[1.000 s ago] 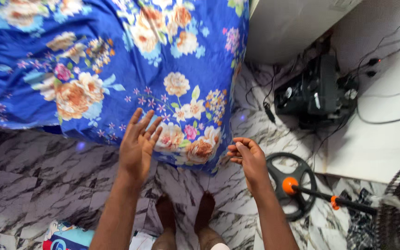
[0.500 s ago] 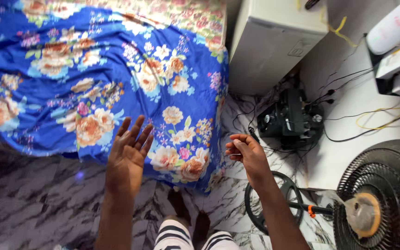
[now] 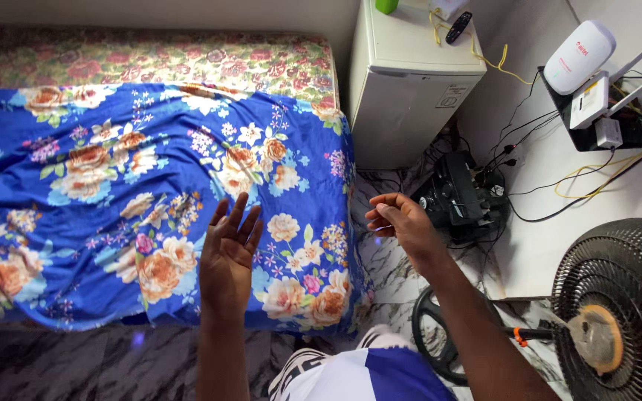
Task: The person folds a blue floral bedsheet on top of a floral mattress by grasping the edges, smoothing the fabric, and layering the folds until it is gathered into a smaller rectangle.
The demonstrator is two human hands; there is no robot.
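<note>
Left hand open, fingers spread, over bed's right foot corner above blue floral sheet | right hand pinched shut on small thin item, unidentifiable, past bed's right edge | risk: pinched item could slip onto marble floor among cables | room: white fridge, fan, router

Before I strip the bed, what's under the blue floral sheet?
A pink-flowered mattress shows past the blue floral sheet along the wall side. Everything else beneath is covered. The left hand hovers above the sheet.
</note>
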